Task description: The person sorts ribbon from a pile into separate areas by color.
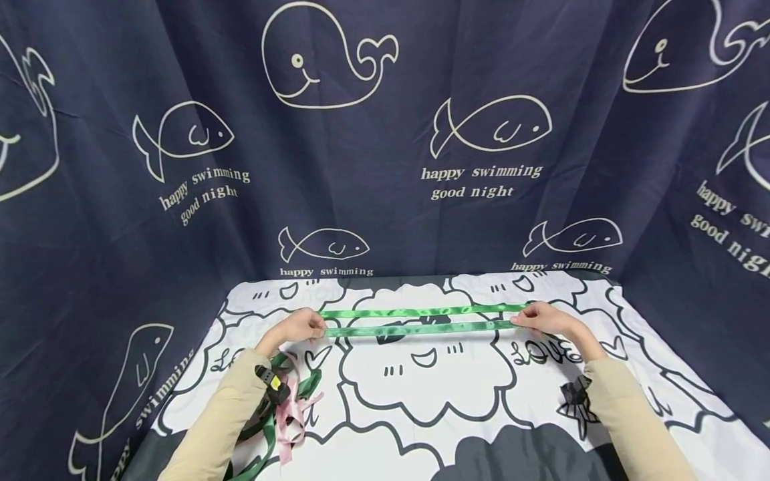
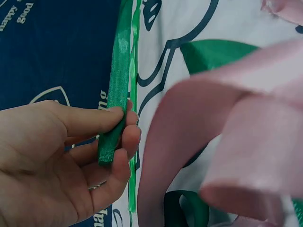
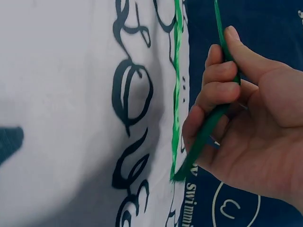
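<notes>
A darker green ribbon (image 1: 415, 329) stretches nearly straight from side to side between both hands. My left hand (image 1: 301, 325) pinches its left end between thumb and fingers; the left wrist view shows the ribbon's end (image 2: 108, 149) poking out past the thumb. At the other side my right hand (image 1: 544, 317) pinches the ribbon, and in the right wrist view a loose tail (image 3: 201, 137) hangs across the fingers. Just behind it, a brighter green ribbon (image 1: 421, 312) lies along the white cloth, roughly parallel. Its ends sit close to the hands.
Below the left forearm lies a tangle of pink ribbon (image 1: 293, 414) and dark green ribbon (image 1: 265, 441). The table is covered by a white cloth (image 1: 421, 387) with black cartoon drawings. Navy curtains (image 1: 385, 160) with fish and whale prints hang behind and at the sides.
</notes>
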`<control>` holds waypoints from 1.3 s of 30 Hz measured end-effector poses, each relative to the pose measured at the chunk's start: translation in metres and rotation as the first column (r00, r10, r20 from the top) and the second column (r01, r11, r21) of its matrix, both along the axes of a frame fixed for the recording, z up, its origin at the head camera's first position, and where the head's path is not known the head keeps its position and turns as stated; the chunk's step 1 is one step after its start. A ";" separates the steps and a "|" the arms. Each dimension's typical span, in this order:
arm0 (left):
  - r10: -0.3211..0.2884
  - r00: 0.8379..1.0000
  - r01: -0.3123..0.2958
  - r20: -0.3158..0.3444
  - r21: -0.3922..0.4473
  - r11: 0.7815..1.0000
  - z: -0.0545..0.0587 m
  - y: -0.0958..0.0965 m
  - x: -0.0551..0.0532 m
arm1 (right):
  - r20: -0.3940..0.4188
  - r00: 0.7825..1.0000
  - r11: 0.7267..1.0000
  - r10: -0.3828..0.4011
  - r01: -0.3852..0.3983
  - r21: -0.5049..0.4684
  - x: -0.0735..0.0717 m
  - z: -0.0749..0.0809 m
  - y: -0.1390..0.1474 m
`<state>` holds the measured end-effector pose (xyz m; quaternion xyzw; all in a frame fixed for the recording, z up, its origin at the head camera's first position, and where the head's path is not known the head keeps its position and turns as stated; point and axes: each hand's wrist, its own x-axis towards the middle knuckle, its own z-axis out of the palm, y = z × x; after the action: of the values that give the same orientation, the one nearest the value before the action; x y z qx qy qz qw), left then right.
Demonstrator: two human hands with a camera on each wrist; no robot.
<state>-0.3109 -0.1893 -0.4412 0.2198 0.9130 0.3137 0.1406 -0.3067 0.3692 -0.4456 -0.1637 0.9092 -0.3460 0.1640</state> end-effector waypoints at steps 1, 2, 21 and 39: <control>0.012 1.000 -0.013 0.015 0.006 1.000 0.001 0.000 0.000 | -0.030 0.999 1.000 0.018 -0.018 -0.013 -0.002 -0.002 0.003; 0.023 0.999 -0.023 0.028 0.011 1.000 0.002 -0.001 0.000 | -0.045 0.999 1.000 0.017 -0.018 -0.020 -0.003 -0.003 0.005; 0.347 0.936 -0.347 0.055 -0.017 0.938 -0.008 0.001 -0.012 | -0.081 0.945 0.946 -0.317 0.321 0.043 -0.014 -0.018 0.032; 0.464 0.879 -0.467 0.109 0.005 0.884 -0.016 0.010 -0.026 | 0.149 0.787 0.746 -0.598 0.615 -0.254 -0.027 -0.023 0.042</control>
<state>-0.3368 -0.1797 -0.4571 -0.0204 0.9255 0.3633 0.1053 -0.3339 0.4116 -0.4685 0.1285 0.8470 -0.5140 0.0430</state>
